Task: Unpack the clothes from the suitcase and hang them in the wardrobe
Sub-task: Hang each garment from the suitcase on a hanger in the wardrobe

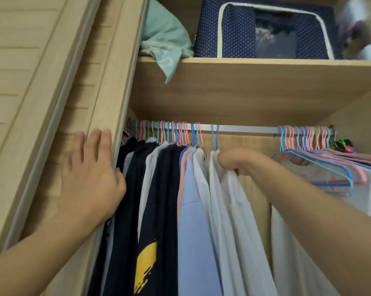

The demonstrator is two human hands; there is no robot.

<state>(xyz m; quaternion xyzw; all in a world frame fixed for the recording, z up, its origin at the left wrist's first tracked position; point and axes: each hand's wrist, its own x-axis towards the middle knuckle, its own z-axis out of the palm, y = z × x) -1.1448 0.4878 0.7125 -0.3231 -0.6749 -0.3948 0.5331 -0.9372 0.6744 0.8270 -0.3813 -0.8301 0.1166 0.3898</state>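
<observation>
Soft even daylight, wide-angle bowing, blurred top-right corner

Clothes (pixel 180 199) crowd the rail's (pixel 244 129) left end, empty hangers (pixel 312 159) its right; a storage box (pixel 265 30) sits on the shelf (pixel 244 67) above.
</observation>
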